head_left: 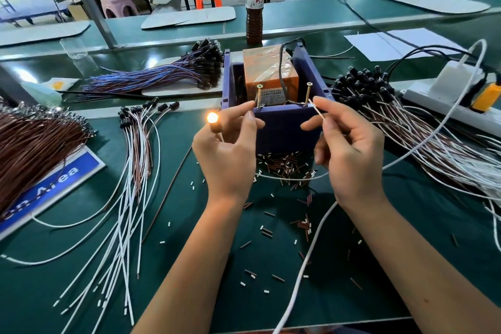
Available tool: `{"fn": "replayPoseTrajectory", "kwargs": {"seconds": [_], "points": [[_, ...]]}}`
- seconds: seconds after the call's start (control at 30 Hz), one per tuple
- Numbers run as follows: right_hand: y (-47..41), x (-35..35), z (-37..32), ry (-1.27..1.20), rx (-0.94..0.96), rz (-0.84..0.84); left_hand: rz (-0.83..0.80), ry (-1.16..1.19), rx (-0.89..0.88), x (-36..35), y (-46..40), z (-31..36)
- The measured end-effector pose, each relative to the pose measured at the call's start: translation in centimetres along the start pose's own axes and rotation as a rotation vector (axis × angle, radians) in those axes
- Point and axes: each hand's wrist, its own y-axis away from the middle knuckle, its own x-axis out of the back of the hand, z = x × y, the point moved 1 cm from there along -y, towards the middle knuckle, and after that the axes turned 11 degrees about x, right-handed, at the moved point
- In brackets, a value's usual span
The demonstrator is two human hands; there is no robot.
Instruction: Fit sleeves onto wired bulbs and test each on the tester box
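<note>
The blue tester box (282, 127) stands mid-table with an orange transformer inside and two brass screws, the left screw (259, 96) and the right screw (308, 93), on its front rim. My left hand (225, 152) grips a sleeved bulb (213, 120), which glows orange, and its fingertips reach to the left screw. My right hand (349, 149) pinches the bulb's white wire (316, 109), whose end touches the right screw.
Sleeved bulbs with white and brown wires (135, 171) lie at left, a brown wire bundle (35, 144) at far left, another bulb pile (393, 116) at right. Loose sleeves (284, 168) litter the mat. A bottle (254, 5) and a power strip (455, 100) stand behind.
</note>
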Motion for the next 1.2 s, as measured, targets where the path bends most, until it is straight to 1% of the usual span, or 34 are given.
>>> {"fn": "replayPoseTrajectory", "kwargs": {"seconds": [0.1,0.17,0.23,0.33,0.4,0.47,0.57,0.6,0.63,0.7,0.73,0.77,0.8,0.87,0.93,1.0,1.1,1.13,1.2], "points": [[-0.3,0.4,-0.3,-0.009,-0.003,0.040,0.030,0.081,0.031,0.3,0.3,0.4],[-0.6,1.3,-0.8,0.020,0.014,0.067,0.002,0.150,0.044,0.1,0.6,1.0],[-1.1,2.6,-1.6,0.080,0.045,0.097,-0.095,0.189,0.053,-0.8,1.1,1.9],[-2.6,6.3,-2.8,0.219,0.089,0.165,-0.313,0.243,0.110,-4.2,2.6,3.5],[-3.7,9.6,-3.5,0.338,0.088,0.202,-0.441,0.313,0.212,-7.5,3.9,4.3],[-4.6,13.3,-4.0,0.448,0.041,0.243,-0.541,0.359,0.368,-11.1,5.2,5.0],[-5.2,18.1,-4.7,0.541,-0.094,0.324,-0.671,0.294,0.602,-16.1,6.6,5.6],[-5.2,19.4,-4.9,0.628,-0.127,0.330,-0.715,0.263,0.675,-17.5,6.8,5.4],[-5.1,20.5,-5.1,0.803,-0.153,0.301,-0.759,0.237,0.745,-18.7,7.1,5.3],[-4.6,21.3,-5.3,1.232,-0.213,0.133,-0.811,0.210,0.849,-20.7,7.6,4.9],[-4.1,21.1,-5.6,1.349,-0.229,0.070,-0.817,0.201,0.877,-21.5,7.9,4.8],[-3.8,20.5,-5.9,1.395,-0.213,0.032,-0.809,0.201,0.894,-22.2,8.2,4.7],[-3.4,19.9,-6.1,1.410,-0.152,-0.005,-0.786,0.216,0.906,-22.8,8.6,4.7],[-2.9,18.9,-6.1,1.348,-0.046,-0.109,-0.718,0.316,0.917,-23.7,8.9,4.7],[-2.6,18.3,-6.2,1.112,-0.050,-0.173,-0.662,0.368,0.879,-24.3,9.2,4.9],[-2.6,18.3,-6.2,0.945,-0.077,-0.167,-0.646,0.346,0.826,-24.4,9.5,5.2],[-2.7,18.7,-5.4,0.864,-0.072,-0.178,-0.641,0.309,0.763,-24.5,9.7,5.3],[-2.7,18.8,-5.4,0.812,-0.076,-0.157,-0.640,0.296,0.735,-24.5,9.6,5.3],[-2.9,19.4,-5.7,0.542,-0.157,-0.088,-0.637,0.256,0.672,-24.5,9.6,5.5]]}}
